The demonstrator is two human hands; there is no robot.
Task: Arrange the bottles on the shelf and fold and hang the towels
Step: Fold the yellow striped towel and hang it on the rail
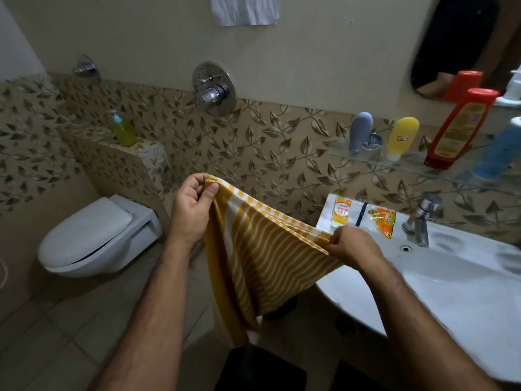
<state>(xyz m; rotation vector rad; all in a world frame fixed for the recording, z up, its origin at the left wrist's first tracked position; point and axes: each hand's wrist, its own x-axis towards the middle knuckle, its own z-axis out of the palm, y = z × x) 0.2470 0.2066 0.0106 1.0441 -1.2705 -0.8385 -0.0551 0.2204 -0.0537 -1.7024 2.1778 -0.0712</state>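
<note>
The yellow striped towel [262,258] hangs doubled between both hands, in front of the sink [465,292]. The left hand [191,210] pinches one top corner; the right hand [352,246] pinches the other. Level both corners and match edges before folding.

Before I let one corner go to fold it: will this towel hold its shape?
Probably not. The towel sags between both hands and hangs in soft folds, so it looks floppy. It seems thin, likely light.
</note>
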